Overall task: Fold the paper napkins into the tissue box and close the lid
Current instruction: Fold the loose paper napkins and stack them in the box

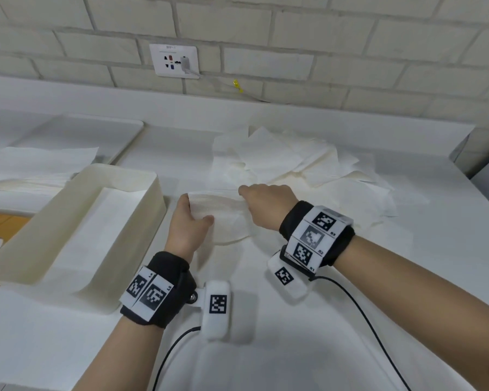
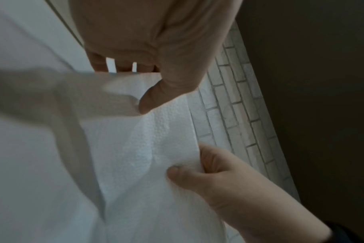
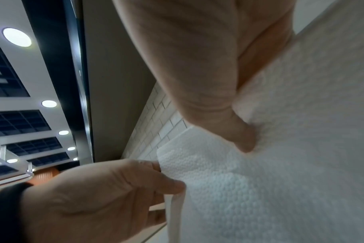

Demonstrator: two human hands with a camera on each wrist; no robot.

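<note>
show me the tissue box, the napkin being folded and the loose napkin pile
tissue box (image 1: pixel 141 184): head view, far rim
napkin (image 1: pixel 220 207): head view, middle, between both hands
napkin pile (image 1: pixel 288 156): head view, middle sheets

Bare white countertop (image 1: pixel 266 334) near the body; open cream rectangular plastic tissue box (image 1: pixel 141 193) blocks left, loose white napkin pile (image 1: pixel 308 159) behind.

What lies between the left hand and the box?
Only a bare strip of table separates the left hand from the box, seen in the head view.
</note>
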